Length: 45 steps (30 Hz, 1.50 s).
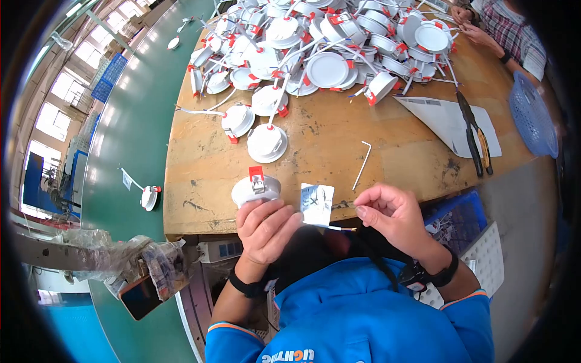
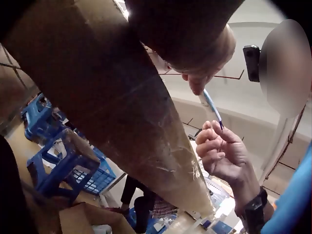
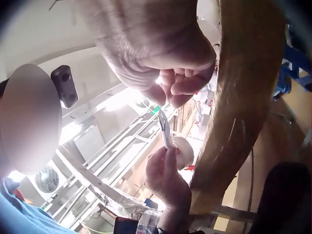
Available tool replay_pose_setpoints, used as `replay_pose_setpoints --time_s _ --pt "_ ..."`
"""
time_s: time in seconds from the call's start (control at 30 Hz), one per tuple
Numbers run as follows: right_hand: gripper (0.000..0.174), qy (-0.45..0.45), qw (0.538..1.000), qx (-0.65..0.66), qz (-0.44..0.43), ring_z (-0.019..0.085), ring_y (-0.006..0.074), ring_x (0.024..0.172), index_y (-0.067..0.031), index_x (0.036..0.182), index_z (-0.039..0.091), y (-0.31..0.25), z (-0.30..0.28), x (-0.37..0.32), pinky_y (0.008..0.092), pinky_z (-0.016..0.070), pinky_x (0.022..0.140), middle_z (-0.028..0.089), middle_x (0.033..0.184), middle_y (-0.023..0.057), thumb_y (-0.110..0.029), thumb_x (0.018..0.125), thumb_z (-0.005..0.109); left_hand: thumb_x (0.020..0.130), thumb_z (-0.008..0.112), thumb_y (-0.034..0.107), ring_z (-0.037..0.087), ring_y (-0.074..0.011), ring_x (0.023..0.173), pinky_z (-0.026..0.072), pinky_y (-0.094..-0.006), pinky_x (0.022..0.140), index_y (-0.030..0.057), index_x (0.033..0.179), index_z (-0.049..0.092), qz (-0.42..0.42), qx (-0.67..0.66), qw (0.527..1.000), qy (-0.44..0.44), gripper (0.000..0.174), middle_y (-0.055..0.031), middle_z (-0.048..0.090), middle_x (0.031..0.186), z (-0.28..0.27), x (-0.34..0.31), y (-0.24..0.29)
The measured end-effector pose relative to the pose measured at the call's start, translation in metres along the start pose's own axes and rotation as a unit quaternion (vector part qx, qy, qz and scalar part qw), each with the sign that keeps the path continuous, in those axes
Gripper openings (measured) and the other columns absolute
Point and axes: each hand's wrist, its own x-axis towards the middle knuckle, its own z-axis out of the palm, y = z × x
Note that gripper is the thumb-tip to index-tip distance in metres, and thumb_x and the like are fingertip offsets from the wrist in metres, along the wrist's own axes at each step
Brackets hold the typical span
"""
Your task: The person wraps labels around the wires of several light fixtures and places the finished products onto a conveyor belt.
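Note:
My left hand (image 1: pixel 266 230) holds a white round downlight (image 1: pixel 256 187) with a red-tipped spring clip, just over the front edge of the table. Its white cable (image 1: pixel 330 227) runs out to the right, with bare wire ends at the tip. Fingers and thumb of that hand pinch the cable (image 3: pixel 165 134) in the right wrist view. A silver printed label (image 1: pixel 316 204) stands up beside the cable. Close to the wire ends is my right hand (image 1: pixel 396 218), its fingers loosely curved and nothing visible between them. Dark wire tips (image 2: pixel 222 125) show beside its fingertips in the left wrist view.
A big heap of downlights (image 1: pixel 327 69) covers the far table (image 1: pixel 327 133). A thin L-shaped rod (image 1: pixel 362 166), a paper sheet (image 1: pixel 445 118) and pliers (image 1: pixel 475 136) lie nearer. Blue basket (image 1: pixel 532 115) and another person's hands (image 1: pixel 475 30) are right; a green conveyor (image 1: pixel 130 121) runs left.

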Motion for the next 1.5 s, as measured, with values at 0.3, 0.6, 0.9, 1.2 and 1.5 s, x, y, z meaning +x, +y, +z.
replay_pose_setpoints --time_s 0.3,0.6,0.9,1.2,1.5 --pt "0.013 -0.020 0.996 -0.022 -0.089 0.052 0.0037 0.067 -0.0017 0.088 0.061 -0.004 0.024 0.016 0.0165 0.0391 0.051 0.055 0.081 0.0003 -0.003 0.076 0.066 0.060 0.067 0.010 0.058 -0.0169 0.082 0.0426 -0.0310 0.073 0.0136 0.083 0.066 -0.047 -0.014 0.999 0.020 0.023 -0.0003 0.062 0.086 -0.005 -0.008 0.003" --pt "0.010 -0.008 0.993 -0.041 -0.113 0.052 0.0039 0.066 -0.0017 0.086 0.062 -0.009 0.033 0.019 0.0168 0.0386 0.050 0.056 0.078 0.0007 -0.003 0.076 0.066 0.059 0.066 0.010 0.058 -0.0172 0.081 0.0427 -0.0313 0.073 0.0134 0.082 0.066 -0.057 -0.036 0.997 0.030 0.023 -0.0009 0.061 0.085 -0.007 -0.008 0.000" --pt "0.007 -0.007 0.992 -0.048 -0.114 0.051 0.0036 0.061 -0.0010 0.084 0.064 -0.014 0.039 0.023 0.0175 0.0381 0.048 0.058 0.077 0.0017 -0.005 0.078 0.064 0.061 0.066 0.010 0.059 -0.0190 0.080 0.0444 -0.0328 0.073 0.0121 0.083 0.065 -0.067 -0.068 0.994 0.052 0.022 -0.0027 0.062 0.085 -0.009 -0.011 -0.004" --pt "0.006 -0.016 0.991 -0.052 -0.120 0.053 0.0036 0.064 -0.0004 0.083 0.062 -0.020 0.045 0.024 0.0172 0.0395 0.049 0.057 0.075 0.0013 -0.003 0.077 0.063 0.062 0.066 0.010 0.059 -0.0200 0.079 0.0450 -0.0331 0.072 0.0113 0.083 0.065 -0.060 -0.077 0.993 0.059 0.021 -0.0034 0.062 0.084 -0.010 -0.012 -0.005" --pt "0.005 -0.022 0.990 -0.057 -0.129 0.055 0.0044 0.062 -0.0008 0.077 0.059 -0.035 0.054 0.030 0.0187 0.0413 0.050 0.056 0.072 0.0014 -0.002 0.074 0.062 0.060 0.067 0.002 0.059 -0.0269 0.086 0.0463 -0.0343 0.072 0.0072 0.084 0.064 -0.097 -0.126 0.986 0.046 0.025 -0.0085 0.060 0.086 -0.012 -0.001 -0.010"
